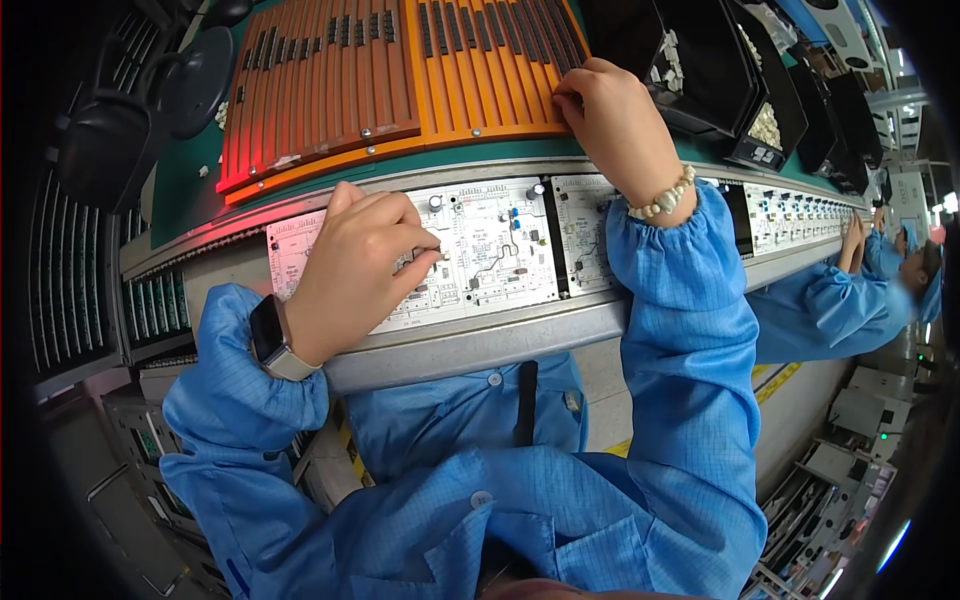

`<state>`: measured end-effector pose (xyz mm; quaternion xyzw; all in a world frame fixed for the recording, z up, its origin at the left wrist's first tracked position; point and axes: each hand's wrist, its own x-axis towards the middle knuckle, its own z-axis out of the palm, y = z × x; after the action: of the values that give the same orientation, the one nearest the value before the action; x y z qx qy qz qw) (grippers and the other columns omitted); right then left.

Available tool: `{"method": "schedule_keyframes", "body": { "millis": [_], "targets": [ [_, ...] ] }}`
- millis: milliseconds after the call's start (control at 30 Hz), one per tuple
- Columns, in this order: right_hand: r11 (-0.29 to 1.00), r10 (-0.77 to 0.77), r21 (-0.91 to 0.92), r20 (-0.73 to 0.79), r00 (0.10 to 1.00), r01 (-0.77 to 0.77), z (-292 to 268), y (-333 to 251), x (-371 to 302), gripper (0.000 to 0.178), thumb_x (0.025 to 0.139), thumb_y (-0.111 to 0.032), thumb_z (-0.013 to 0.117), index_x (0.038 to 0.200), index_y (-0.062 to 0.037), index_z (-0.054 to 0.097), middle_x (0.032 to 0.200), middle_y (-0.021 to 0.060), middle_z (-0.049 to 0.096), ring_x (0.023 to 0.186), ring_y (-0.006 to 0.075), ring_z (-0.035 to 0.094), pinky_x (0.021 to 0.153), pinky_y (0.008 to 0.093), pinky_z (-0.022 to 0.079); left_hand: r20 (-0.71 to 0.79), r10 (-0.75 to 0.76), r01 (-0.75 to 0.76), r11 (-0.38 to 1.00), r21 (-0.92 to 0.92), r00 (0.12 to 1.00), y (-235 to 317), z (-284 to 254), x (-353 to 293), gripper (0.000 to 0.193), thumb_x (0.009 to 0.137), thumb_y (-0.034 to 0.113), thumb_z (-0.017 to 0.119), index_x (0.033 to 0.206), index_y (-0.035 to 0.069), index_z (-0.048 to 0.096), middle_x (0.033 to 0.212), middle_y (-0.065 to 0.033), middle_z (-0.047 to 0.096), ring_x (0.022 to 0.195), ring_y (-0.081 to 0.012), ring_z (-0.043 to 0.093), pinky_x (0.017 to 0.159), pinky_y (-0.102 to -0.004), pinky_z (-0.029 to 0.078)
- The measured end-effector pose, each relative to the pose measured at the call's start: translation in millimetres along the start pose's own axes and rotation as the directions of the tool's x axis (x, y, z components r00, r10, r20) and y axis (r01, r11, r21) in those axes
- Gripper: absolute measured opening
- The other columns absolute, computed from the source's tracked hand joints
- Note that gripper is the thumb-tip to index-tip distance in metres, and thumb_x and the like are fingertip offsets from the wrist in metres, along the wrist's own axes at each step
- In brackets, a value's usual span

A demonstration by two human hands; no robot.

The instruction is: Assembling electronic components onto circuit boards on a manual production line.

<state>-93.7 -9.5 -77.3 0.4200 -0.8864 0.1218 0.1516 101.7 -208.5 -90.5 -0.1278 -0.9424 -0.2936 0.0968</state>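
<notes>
My left hand (365,260) is over a white circuit board (500,275) in the rail, thumb and forefinger pinched together close to its surface. A tiny dark part may be at those fingertips, too small to name. Up at the right side of an orange grooved rack (490,118), my right hand (610,108) has its fingers closed at the lower end of the grooves; what they hold, if anything, is hidden. Rows of small black components (505,25) fill the upper grooves. Under my right forearm lies another white circuit board (583,240), partly covered.
Left of the orange rack sits a brown grooved rack (325,100) with more black components. Black bins (700,75) with pale parts stand at the upper right. A metal rail (480,335) edges the line. Farther right, a person in blue (840,310) works at more boards.
</notes>
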Motion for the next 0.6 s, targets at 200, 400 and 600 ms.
{"method": "schedule_keyframes", "body": {
  "millis": [200,400,600],
  "targets": [
    [1.0,0.015,0.027,0.004,1.0,-0.015,5,3,-1,0.01,0.082,-0.005,0.065,0.086,0.0025,0.069,0.087,0.0148,0.064,0.077,0.0304,0.064,0.072,0.0363,0.054,0.016,0.019,-0.021,0.984,0.174,1.0,20,-6,6,0.009,0.072,0.007,0.073,0.079,0.004,0.07,0.079,-0.0046,0.057,0.08,-0.0227,0.047,0.076,-0.0355,0.034],
    [1.0,0.005,0.027,-0.005,1.0,-0.005,3,8,-2,0.01,0.082,-0.005,0.065,0.087,0.0022,0.07,0.086,0.0145,0.064,0.077,0.0302,0.064,0.072,0.036,0.054,0.208,0.076,-0.148,0.922,0.356,0.975,29,-4,9,0.011,0.079,0.003,0.061,0.087,0.0,0.066,0.079,-0.0074,0.055,0.083,-0.0232,0.051,0.078,-0.0363,0.035],
    [0.994,0.002,0.106,0.009,1.0,-0.003,-3,12,-5,0.008,0.08,-0.005,0.066,0.082,0.0008,0.071,0.08,0.014,0.063,0.074,0.0306,0.063,0.071,0.0373,0.053,0.212,0.178,-0.227,0.946,0.233,0.961,27,-17,12,0.01,0.082,0.007,0.057,0.083,-0.001,0.063,0.08,-0.0105,0.053,0.081,-0.0237,0.055,0.08,-0.0354,0.039]
  ]
}}
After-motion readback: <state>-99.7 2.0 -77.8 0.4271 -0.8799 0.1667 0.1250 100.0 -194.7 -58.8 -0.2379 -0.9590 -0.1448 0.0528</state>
